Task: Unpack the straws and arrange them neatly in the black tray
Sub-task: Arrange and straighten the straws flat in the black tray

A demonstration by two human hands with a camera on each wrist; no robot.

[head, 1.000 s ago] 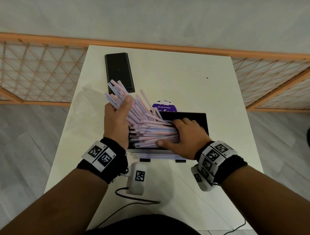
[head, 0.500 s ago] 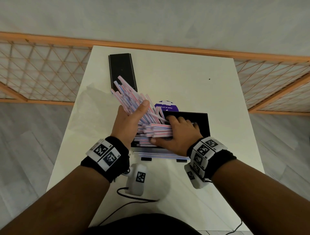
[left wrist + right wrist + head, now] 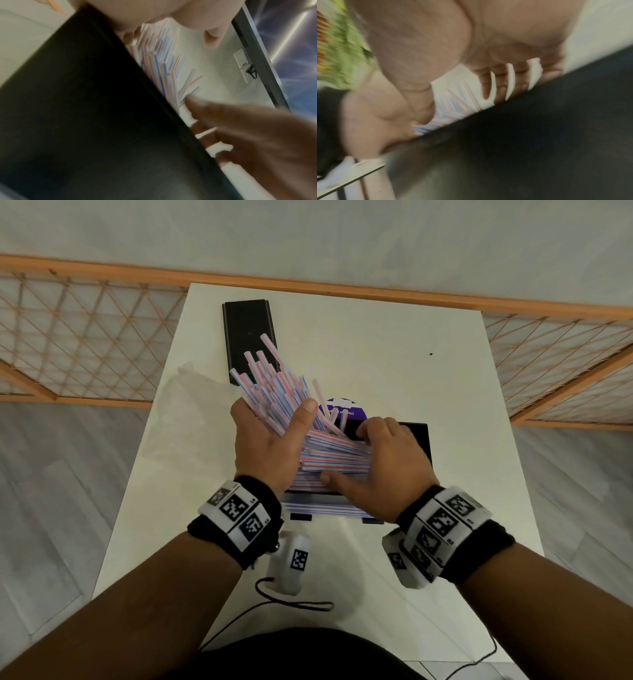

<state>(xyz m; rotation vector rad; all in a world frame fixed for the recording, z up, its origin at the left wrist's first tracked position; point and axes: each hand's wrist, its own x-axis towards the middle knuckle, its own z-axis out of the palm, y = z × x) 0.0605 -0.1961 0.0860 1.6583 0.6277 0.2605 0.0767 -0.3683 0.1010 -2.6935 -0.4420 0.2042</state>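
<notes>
A thick bundle of pink-and-blue striped straws [image 3: 274, 385] fans up and to the far left over the black tray [image 3: 419, 436]. My left hand [image 3: 274, 422] grips the bundle's left part, thumb lying across the top. My right hand [image 3: 347, 455] clasps the right ends, which lie flat in the tray, thumb on the near side and fingers curled over the far side. More straws [image 3: 322, 508] lie along the tray's near edge. The blurred left wrist view shows the straws [image 3: 163, 60] beside the tray wall [image 3: 85, 108]. In the right wrist view curled fingers [image 3: 501, 83] lie over the straws [image 3: 453, 105].
A second long black tray [image 3: 248, 337] lies at the far left of the white table [image 3: 394, 337]. A purple round label [image 3: 352, 410] shows behind the straws. Clear plastic wrapping [image 3: 191, 392] lies at the left. A white tagged device [image 3: 291, 563] with a cord sits near me.
My left hand has lifted and swung its end of the bundle up and away, so the straws fan out more steeply. My right hand has slid slightly left along the flat ends.
</notes>
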